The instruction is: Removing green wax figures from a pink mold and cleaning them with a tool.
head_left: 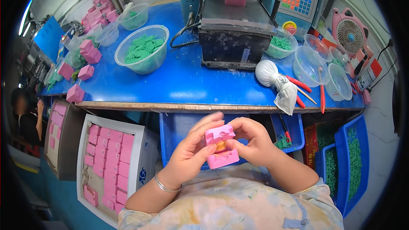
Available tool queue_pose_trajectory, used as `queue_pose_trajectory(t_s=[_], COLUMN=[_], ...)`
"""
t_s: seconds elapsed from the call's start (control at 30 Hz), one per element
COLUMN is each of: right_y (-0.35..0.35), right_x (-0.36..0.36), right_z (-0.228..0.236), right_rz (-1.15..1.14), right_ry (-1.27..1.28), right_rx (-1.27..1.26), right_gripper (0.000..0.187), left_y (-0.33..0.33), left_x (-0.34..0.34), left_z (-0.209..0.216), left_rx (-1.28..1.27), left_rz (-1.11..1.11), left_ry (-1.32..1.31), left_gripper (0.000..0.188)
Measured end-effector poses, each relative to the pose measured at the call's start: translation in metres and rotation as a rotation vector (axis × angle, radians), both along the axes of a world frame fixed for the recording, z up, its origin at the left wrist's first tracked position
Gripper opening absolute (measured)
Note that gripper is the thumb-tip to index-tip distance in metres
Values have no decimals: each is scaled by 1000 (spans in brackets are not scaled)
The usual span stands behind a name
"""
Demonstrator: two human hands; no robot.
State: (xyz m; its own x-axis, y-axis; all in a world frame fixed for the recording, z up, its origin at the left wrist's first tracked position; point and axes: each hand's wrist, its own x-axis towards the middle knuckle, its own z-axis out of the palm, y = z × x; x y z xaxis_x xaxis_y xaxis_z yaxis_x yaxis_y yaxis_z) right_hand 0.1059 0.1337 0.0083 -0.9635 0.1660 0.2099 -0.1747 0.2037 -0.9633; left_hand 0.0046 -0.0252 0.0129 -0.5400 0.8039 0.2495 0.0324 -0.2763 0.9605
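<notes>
Above my lap, both hands hold a pink two-part mould [222, 160]. Its two halves stand apart, notched inner faces toward each other, and a small yellow-orange patch shows in the gap. My left hand [187, 152] grips the left side, its thumb reaching into the gap and its fingers partly blurred. From the right, my right hand [256, 143] holds the upper half, with its thumb at the gap too. What lies deeper between the halves is hidden by my thumbs. Behind the hands is a blue tray [170, 130] under the table edge.
A press machine [236, 38] stands on the blue table [187, 89]. Bowls of green pieces [145, 49] flank it; a white cloth bundle [277, 83] and red-handled pliers [299, 84] lie right. A white box of pink blocks [113, 157] stands lower left. Another person [27, 115] is far left.
</notes>
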Motion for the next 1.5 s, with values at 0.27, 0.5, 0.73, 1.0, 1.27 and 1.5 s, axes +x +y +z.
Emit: queue_pose_trajectory(t_s=[0.27, 0.5, 0.73, 1.0, 1.27, 1.5], right_y=[-10, -9, -14, 6, 1, 60], right_x=[6, 7, 9, 1, -21, -63], right_z=[8, 19, 17, 12, 12, 71], right_rz=[-105, -169, -180, 241, 5, -258], right_ry=[141, 222, 87, 188, 144, -49], right_rx=[-356, 225, -90, -62, 10, -611], right_gripper=[29, 26, 27, 50, 38, 57], left_y=[-1, 0, -2, -10, 9, 17], left_x=[3, 3, 9, 0, -11, -78], left_z=[2, 1, 1, -3, 10, 25], left_rx=[52, 99, 27, 83, 112, -598], left_rz=[-30, -187, -51, -324, -130, 535], left_ry=[-215, -302, -11, -240, -2, 1208], left_gripper=[43, 54, 50, 50, 48, 74])
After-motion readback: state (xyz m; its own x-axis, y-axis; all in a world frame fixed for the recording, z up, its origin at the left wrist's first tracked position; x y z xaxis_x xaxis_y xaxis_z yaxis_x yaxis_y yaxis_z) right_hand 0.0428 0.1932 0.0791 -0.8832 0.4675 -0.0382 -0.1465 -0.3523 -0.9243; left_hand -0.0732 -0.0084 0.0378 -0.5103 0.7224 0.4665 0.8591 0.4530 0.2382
